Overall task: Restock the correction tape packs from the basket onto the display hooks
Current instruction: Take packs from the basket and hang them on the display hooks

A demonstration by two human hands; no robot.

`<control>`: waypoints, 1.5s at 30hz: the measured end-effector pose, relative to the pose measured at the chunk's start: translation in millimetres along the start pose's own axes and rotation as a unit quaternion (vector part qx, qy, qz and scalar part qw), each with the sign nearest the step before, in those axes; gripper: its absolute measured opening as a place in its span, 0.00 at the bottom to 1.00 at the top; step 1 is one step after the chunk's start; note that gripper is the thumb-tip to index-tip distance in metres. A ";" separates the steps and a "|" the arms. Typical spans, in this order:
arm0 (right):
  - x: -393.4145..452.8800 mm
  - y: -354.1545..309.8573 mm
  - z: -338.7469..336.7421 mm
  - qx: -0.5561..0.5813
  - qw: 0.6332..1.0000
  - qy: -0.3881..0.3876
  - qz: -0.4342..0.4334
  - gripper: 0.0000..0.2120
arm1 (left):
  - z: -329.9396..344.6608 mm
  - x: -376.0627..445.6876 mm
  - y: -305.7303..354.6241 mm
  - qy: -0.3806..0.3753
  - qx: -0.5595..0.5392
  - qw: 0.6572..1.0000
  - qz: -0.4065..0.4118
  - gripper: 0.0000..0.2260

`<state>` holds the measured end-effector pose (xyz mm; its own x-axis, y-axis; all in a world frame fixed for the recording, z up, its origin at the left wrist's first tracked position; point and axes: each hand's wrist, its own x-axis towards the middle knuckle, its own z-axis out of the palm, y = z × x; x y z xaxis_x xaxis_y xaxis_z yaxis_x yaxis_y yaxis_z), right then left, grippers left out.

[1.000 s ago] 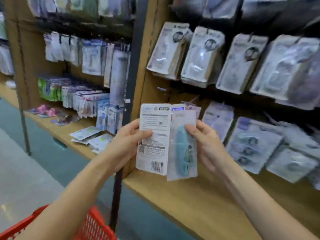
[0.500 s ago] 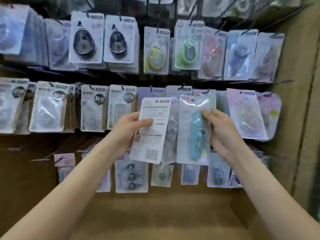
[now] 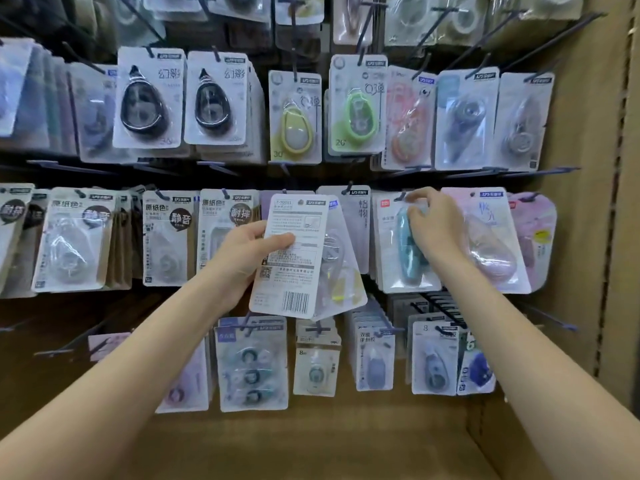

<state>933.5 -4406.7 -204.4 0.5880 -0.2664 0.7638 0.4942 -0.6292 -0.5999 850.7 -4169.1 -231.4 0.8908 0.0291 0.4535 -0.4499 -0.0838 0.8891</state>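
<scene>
Blue correction tape pack [image 3: 408, 251] under right hand [image 3: 434, 225] grip, at hook [image 3: 401, 195]

Glossy clear plastic blisters on matt printed card back the correction tape packs [image 3: 407, 244]; dark metal display hooks [image 3: 540, 46]; matt brown wood-look shelf [image 3: 311, 445].

Blue correction tape pack [image 3: 408, 251] hangs upright on hook [image 3: 401, 195]; barcode-backed pack [image 3: 294, 258] tilted.

Even, soft overhead light, glare on plastic blisters, blurred left edge, bowed wide-angle edges
</scene>
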 end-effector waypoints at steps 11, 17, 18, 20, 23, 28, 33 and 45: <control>-108.5 -37.0 9.2 0.303 0.907 -0.289 -0.026 0.34 | -1.4 -13.5 -13.3 -0.019 -0.005 1.000 -0.002 0.10; -105.3 -14.5 19.5 0.356 0.904 -0.235 0.014 0.29 | -37.3 -30.9 -26.6 0.136 0.038 0.990 0.012 0.08; -103.9 -11.8 20.4 0.376 0.900 -0.219 0.026 0.28 | -41.7 -32.2 -25.7 0.152 0.054 0.987 0.027 0.10; -100.6 -9.1 22.1 0.414 0.885 -0.206 0.044 0.29 | -46.1 -33.1 -24.7 0.152 0.078 0.983 0.062 0.15; -94.5 -11.1 23.5 0.434 0.875 -0.208 0.046 0.33 | -46.2 -33.5 -24.0 0.136 0.103 0.981 0.092 0.19; -88.3 -19.5 26.6 0.427 0.878 -0.216 0.017 0.31 | -54.1 -37.1 -22.0 0.157 0.123 0.971 0.128 0.21; -92.7 -36.3 55.6 0.390 0.895 -0.216 0.013 0.14 | -86.1 -50.3 -25.4 0.206 0.165 0.955 0.136 0.22; -112.2 -105.4 115.3 0.424 0.870 -0.249 -0.005 0.18 | -159.8 -84.7 -14.3 0.248 0.217 0.942 0.068 0.12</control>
<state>889.2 -4226.3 -254.3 0.6809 0.2190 0.6988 0.6719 0.1929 -0.7151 771.5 -4011.1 -272.7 0.6391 0.4401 0.6308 -0.3940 -0.5170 0.7599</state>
